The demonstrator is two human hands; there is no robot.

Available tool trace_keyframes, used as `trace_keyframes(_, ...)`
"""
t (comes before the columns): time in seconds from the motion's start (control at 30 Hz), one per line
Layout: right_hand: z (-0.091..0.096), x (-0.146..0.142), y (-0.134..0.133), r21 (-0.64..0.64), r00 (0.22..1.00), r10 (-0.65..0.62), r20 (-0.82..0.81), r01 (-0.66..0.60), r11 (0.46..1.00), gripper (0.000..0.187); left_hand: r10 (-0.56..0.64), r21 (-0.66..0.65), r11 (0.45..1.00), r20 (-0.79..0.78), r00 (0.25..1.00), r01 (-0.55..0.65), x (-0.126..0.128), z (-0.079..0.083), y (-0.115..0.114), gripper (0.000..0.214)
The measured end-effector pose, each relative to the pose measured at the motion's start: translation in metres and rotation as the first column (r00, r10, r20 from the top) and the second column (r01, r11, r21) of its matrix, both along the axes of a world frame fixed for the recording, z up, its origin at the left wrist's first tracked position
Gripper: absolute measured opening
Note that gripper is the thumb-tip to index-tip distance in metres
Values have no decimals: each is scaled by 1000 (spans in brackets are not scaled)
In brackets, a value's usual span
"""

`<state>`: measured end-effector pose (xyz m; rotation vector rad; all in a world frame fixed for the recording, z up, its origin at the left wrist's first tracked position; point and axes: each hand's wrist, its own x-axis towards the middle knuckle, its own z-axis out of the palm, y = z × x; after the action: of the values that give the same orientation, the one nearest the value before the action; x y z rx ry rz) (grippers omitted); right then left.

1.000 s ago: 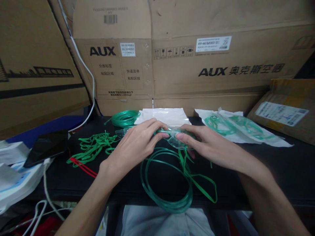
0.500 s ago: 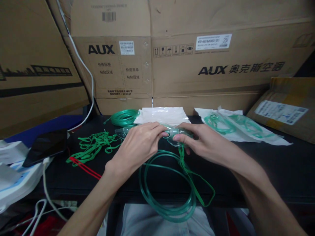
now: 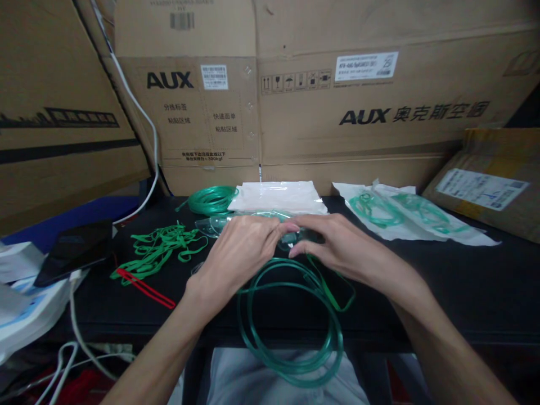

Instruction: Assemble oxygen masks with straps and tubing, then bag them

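In the head view both hands meet over the black table around a clear plastic oxygen mask [image 3: 289,240], mostly hidden by the fingers. My left hand [image 3: 247,242] is closed on its left side, thumb and fingertips pinched together. From the right, my right hand [image 3: 333,239] grips the mask with thumb and fingers curled. A green elastic strap [image 3: 340,306] loops down below the right hand. Beneath the hands a coil of green tubing [image 3: 291,286] hangs over the table's front edge; its join to the mask is hidden. More clear plastic pieces [image 3: 207,226] lie just behind my left hand.
Left on the table [image 3: 400,298] lie a pile of green elastic straps [image 3: 162,247] and a red cord [image 3: 145,288]. Behind are coiled tubing [image 3: 213,199], a white packet [image 3: 278,198] and packaged tubing [image 3: 377,211]. A power strip [image 3: 25,318] stands left; cardboard boxes [image 3: 295,129] wall the back.
My right hand has shifted left, its fingers now close against the left fingertips. The mask has turned between the hands. The strap loop has drawn up and left.
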<state>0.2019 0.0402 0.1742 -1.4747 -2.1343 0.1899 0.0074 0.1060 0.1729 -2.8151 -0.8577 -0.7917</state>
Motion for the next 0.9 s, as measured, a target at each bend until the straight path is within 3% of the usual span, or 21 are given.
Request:
trace_keyframes(0.1,-9,-2,1,-5,997,80,-2,-80,997,44,42,-42,998,22,999,-41,0,7,-6,45)
trace_keyframes(0.27,-4,4,-2,-28,996,90,-12,-90,996,46,26,-132,991,7,1000,-25,-13,17,-8,42)
trace_keyframes(0.37,1,7,-7,-64,999,51,-1,-51,997,43,18,-218,975,-52,999,-28,-30,15,-4,42)
trace_keyframes(0.43,4,8,-11,-91,1000,21,-8,-22,996,45,17,-278,959,-120,993,-51,-41,12,-2,59)
trace_keyframes(0.57,8,9,-18,-139,998,-47,-29,43,989,60,21,-478,864,-282,959,-159,-48,8,-3,100)
trace_keyframes(0.63,11,9,-21,-146,996,-84,-36,78,986,64,12,-556,809,-309,951,-191,-43,9,-7,105)
trace_keyframes(0.77,19,8,-27,-178,985,-162,-58,150,973,58,-28,-608,779,-277,960,-153,-32,11,-12,63)
trace_keyframes(0.9,22,6,-31,-167,976,-196,-90,180,969,58,2,-575,804,-255,967,-154,-29,4,-10,27)
